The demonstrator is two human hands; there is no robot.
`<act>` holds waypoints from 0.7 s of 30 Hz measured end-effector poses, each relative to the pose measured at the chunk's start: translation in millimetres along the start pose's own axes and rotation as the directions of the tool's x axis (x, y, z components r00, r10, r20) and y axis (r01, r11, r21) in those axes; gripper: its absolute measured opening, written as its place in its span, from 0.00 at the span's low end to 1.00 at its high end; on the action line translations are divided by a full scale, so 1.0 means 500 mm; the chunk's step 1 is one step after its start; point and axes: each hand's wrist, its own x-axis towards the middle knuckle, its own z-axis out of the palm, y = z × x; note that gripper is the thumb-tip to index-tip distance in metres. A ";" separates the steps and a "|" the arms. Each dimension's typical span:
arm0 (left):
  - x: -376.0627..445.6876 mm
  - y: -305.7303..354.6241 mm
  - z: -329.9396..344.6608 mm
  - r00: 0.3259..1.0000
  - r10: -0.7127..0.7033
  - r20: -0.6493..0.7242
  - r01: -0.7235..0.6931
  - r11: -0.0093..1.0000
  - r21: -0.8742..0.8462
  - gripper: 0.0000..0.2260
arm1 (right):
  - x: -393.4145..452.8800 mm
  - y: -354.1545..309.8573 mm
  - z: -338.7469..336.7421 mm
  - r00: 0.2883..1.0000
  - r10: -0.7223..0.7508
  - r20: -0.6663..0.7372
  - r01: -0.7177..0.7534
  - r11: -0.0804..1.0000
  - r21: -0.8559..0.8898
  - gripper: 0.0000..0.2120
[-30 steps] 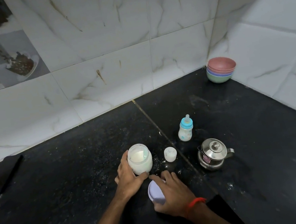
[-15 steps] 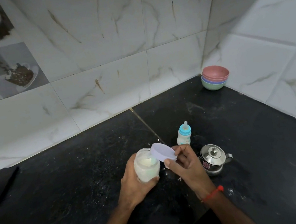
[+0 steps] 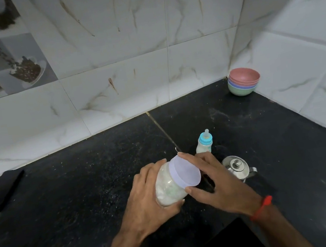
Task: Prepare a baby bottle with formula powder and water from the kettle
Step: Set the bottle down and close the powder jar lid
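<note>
Jar: clear powder-filled jar (image 3: 168, 186) with lilac round lid (image 3: 184, 173) — tilted, gripped by left hand (image 3: 148, 199).
Lid: clasped by right hand (image 3: 218, 185).
At 1 o'clock: small blue-capped baby bottle (image 3: 204, 143).
At 3 o'clock: steel kettle (image 3: 238, 167) — partly hidden by the right hand.
Far corner: stacked pastel bowls (image 3: 243, 80).

A jar (image 3: 168, 188) sits over the near middle of the counter (image 3: 83, 188), tilted with its top toward the right. A lid (image 3: 185, 173) is on that top. The left hand (image 3: 147, 197) is on the jar's left and near side; the right hand (image 3: 215, 181) is just right of the lid, touching its rim. Just beyond the right hand, farther back, a baby bottle (image 3: 205, 143) stands upright on the counter. A kettle (image 3: 237, 167) stands to the right of the right hand, nearer than the bottle and partly hidden behind the hand. Far right, in the corner where the two walls meet, is a stack of bowls (image 3: 244, 83), well apart from the rest.
</note>
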 end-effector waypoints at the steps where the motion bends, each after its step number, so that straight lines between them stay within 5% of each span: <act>1: 0.001 0.006 -0.001 1.000 0.006 0.013 -0.006 1.000 0.014 0.46 | 0.001 0.002 -0.014 0.999 -0.006 0.034 0.007 0.999 -0.042 0.36; 8: 0.008 0.042 -0.005 0.991 0.047 0.123 -0.048 0.999 0.006 0.45 | 0.010 -0.011 -0.108 0.963 -0.124 0.238 0.148 0.985 -0.086 0.35; 21: 0.006 0.061 -0.014 0.963 0.062 0.261 -0.014 0.983 -0.181 0.45 | 0.013 -0.029 -0.151 0.909 -0.177 0.377 0.216 0.975 -0.062 0.32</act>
